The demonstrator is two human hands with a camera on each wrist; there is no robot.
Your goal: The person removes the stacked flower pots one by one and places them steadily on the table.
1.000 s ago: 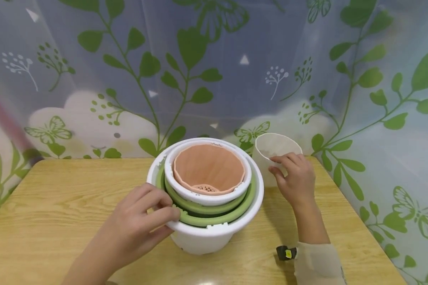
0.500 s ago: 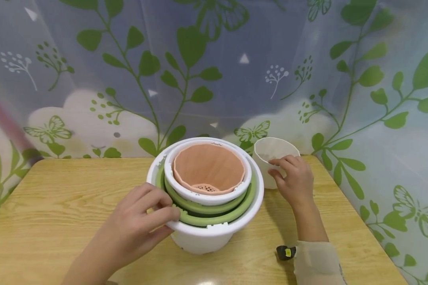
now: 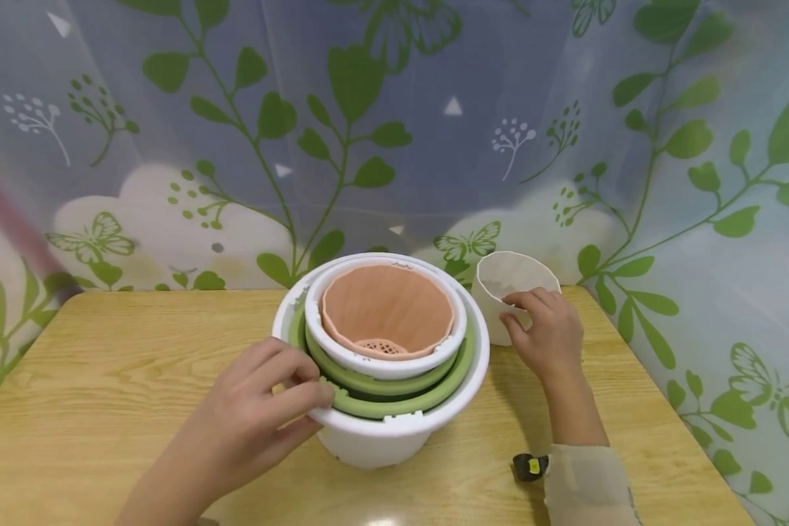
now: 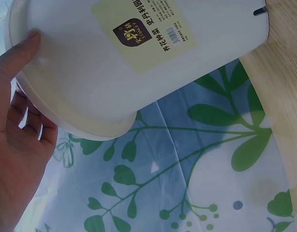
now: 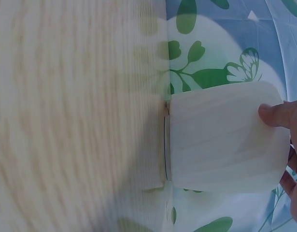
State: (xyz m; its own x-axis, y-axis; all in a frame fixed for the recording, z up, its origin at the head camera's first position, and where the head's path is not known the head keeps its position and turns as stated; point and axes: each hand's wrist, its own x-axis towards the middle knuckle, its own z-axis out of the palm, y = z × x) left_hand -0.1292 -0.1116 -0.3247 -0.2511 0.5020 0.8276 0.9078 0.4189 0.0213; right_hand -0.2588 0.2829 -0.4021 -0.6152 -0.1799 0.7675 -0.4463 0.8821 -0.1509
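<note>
A stack of nested flowerpots stands in the middle of the table in the head view. Its outer large white flowerpot [image 3: 375,442] holds green pots [image 3: 427,400], a smaller white pot [image 3: 459,332] and an orange pot [image 3: 388,303] with a grid base. My left hand [image 3: 256,405] grips the large pot's rim at the near left, thumb outside and fingers over the edge. To the right, my right hand [image 3: 546,329] pinches the near rim of a small white flowerpot [image 5: 225,140]. That pot stands upright, its base at the table in the right wrist view.
The wooden table [image 3: 138,365] meets a leaf-printed curtain [image 3: 237,183] at the back and right. A label [image 4: 148,36] is stuck on the large pot's side. A black strap piece [image 3: 529,466] sticks out by the right sleeve [image 3: 588,478].
My right hand has lowered the small white flowerpot a little onto the table, then shifted it very slightly rightward. My left hand and the stack have stayed in place.
</note>
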